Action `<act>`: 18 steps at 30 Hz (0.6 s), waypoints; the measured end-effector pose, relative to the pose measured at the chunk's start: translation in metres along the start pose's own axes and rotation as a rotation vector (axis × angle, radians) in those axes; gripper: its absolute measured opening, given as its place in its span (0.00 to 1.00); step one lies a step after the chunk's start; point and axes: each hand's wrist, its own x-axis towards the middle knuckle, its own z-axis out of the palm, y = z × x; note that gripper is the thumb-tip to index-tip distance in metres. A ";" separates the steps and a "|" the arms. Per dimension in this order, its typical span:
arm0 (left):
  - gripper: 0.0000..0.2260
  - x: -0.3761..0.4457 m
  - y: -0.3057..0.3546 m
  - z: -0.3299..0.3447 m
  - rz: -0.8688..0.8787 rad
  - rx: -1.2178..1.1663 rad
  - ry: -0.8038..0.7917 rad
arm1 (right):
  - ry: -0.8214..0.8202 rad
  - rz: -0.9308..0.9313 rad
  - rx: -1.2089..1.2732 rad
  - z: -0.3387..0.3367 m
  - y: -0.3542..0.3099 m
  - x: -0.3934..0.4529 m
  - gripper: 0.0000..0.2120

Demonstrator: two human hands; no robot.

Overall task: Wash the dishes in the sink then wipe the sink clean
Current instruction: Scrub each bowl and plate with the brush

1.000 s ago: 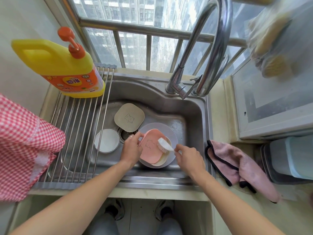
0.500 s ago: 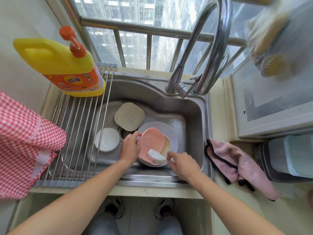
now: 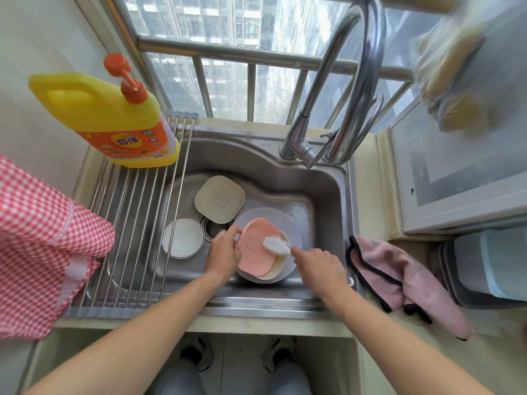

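Over the stainless steel sink (image 3: 328, 195), the left hand (image 3: 224, 256) gripped a tilted pink square plastic plate (image 3: 256, 258) by its edge. The right hand (image 3: 318, 263) clasped a white scrubbing brush (image 3: 275, 243), bristles against the plate.

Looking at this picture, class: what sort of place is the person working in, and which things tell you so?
Most likely a small home kitchen by a high-rise window. A steel sink with a tall tap holds dishes, a yellow detergent bottle stands on the drying rack, and tower blocks show through the window.

Sink (image 3: 328, 201) brushed steel (dull sheen); pink plate (image 3: 256, 258) matt plastic; towel (image 3: 399, 277) fleecy.
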 end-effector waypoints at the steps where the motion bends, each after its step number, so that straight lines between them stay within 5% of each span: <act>1: 0.20 -0.001 0.003 0.000 -0.003 0.000 0.022 | -0.029 -0.018 0.016 0.002 -0.005 -0.002 0.06; 5: 0.19 -0.006 0.015 -0.005 0.175 0.151 0.076 | -0.081 -0.116 0.091 0.007 -0.014 -0.008 0.07; 9: 0.22 -0.008 0.016 -0.004 0.392 0.380 0.055 | 0.045 0.018 0.031 0.015 -0.008 -0.008 0.10; 15: 0.20 -0.007 0.022 -0.003 0.292 0.298 0.015 | 0.010 -0.132 0.095 0.025 -0.012 -0.008 0.09; 18: 0.18 0.001 0.019 -0.006 0.143 0.164 0.060 | 0.079 -0.039 0.161 0.024 -0.001 0.000 0.09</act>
